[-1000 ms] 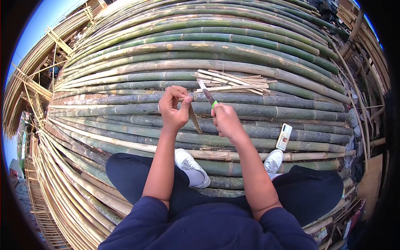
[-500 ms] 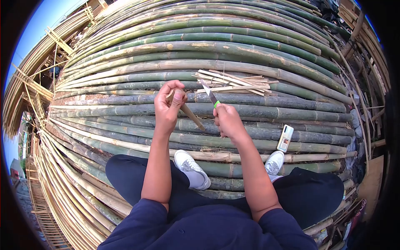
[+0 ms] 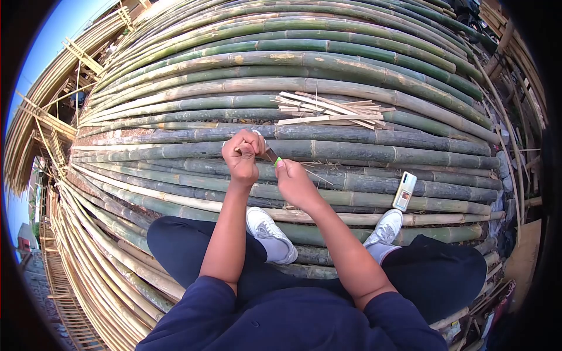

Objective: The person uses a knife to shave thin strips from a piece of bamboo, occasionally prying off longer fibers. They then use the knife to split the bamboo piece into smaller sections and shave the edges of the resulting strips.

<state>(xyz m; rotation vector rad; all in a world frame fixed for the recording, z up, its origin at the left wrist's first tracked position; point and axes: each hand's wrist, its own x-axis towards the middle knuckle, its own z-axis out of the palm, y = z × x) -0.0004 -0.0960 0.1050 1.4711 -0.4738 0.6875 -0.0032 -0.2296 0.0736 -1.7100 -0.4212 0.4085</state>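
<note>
Head view: I can read no lettering, numbers or signs; small mark point(image 3: 256, 322) on the navy shirt point(image 3: 304, 322) too indistinct to make out.

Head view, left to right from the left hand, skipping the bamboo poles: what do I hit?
Left hand → knife → right hand → phone → brown panel. Stick pile and shoes left out: they overlap others left to right.

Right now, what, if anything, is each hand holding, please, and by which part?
Right hand: a knife, by its handle. Left hand: a strip, mostly hidden; exact part unclear.
</note>
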